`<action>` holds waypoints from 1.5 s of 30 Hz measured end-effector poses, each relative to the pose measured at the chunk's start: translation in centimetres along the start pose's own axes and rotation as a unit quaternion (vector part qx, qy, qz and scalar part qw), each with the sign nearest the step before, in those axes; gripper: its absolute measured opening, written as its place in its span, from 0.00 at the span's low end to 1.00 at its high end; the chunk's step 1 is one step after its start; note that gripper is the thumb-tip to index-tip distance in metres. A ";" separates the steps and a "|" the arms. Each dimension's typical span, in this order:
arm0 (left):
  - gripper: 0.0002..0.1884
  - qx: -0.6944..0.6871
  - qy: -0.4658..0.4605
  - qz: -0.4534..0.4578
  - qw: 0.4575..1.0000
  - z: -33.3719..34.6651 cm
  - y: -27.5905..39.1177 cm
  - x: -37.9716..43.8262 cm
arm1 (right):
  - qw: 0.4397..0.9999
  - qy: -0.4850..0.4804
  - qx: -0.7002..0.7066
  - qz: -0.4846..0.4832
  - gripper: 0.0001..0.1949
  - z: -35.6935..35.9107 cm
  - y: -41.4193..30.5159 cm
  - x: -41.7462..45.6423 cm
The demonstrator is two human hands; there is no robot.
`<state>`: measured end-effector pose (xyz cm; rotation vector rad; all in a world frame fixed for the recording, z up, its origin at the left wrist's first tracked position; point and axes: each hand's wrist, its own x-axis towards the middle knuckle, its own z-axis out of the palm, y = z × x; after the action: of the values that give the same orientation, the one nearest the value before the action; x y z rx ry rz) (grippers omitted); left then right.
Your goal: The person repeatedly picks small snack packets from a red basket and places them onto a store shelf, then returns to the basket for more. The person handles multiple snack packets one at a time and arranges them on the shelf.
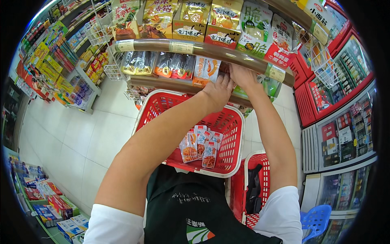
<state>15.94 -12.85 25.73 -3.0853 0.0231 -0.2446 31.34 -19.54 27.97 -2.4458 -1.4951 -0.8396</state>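
Note:
Both of my hands reach to the lower shelf of a snack rack. My left hand (220,91) is at the shelf's front edge, just right of an orange and white snack box (206,70). My right hand (242,76) reaches in under the brown shelf rail (213,50), its fingers largely hidden. Whether either hand holds something cannot be told. Below my forearms, a red plastic shopping basket (234,134) holds several small snack packets (209,154) with red tops. To the left on the same shelf are clear-fronted snack packs (138,62).
Boxed snack bags (224,23) fill the upper shelf. White wire baskets (327,70) hang at the rack's right end. A second red basket (237,189) with a black item stands low right. Drinks fridges (344,131) and a blue plastic chair (317,218) are at the right.

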 end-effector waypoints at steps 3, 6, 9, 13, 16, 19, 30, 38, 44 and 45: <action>0.38 -0.002 0.044 0.008 0.999 0.7 -0.6 -0.7 | 0.991 0.097 0.023 -0.092 0.16 -1.0 -1.3 -1.5; 0.34 -0.023 0.115 0.096 0.988 1.3 -0.8 -2.3 | 0.974 0.139 0.140 -0.108 0.15 -4.1 -2.6 -5.7; 0.25 -0.161 0.122 0.130 0.971 3.3 -1.7 -7.5 | 0.951 0.103 0.273 -0.105 0.12 -3.6 -4.8 -10.9; 0.26 -0.239 -0.214 -0.109 0.941 10.6 -3.6 -12.8 | 0.929 -0.257 0.247 -0.103 0.11 1.5 -9.5 -15.4; 0.32 -0.285 -0.259 -0.117 0.915 18.2 -5.4 -14.5 | 0.888 -0.391 0.215 -0.109 0.17 8.2 -13.0 -16.9; 0.35 -0.306 -0.294 -0.090 0.901 21.3 -5.7 -15.8 | 0.871 -0.442 0.187 -0.100 0.27 13.5 -15.3 -17.9; 0.36 -0.330 -0.338 -0.060 0.879 23.0 -4.1 -16.4 | 0.902 -0.393 0.170 -0.054 0.34 18.0 -16.5 -21.5; 0.24 -0.562 -0.123 -0.211 0.790 15.8 -6.0 -14.2 | 0.804 -0.325 0.487 0.101 0.13 8.4 -9.6 -14.1; 0.13 -0.700 -0.088 -0.167 0.689 3.7 -4.2 -10.8 | 0.717 -0.238 0.632 0.174 0.13 -2.1 -4.7 -11.2; 0.12 -0.695 -0.070 -0.155 0.699 2.4 -3.9 -10.3 | 0.697 -0.229 0.652 0.189 0.13 -3.5 -4.2 -11.3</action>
<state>6.23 -8.68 21.90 -4.6166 -0.6140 0.1047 22.51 -27.62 24.21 -1.6218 -0.9422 0.7941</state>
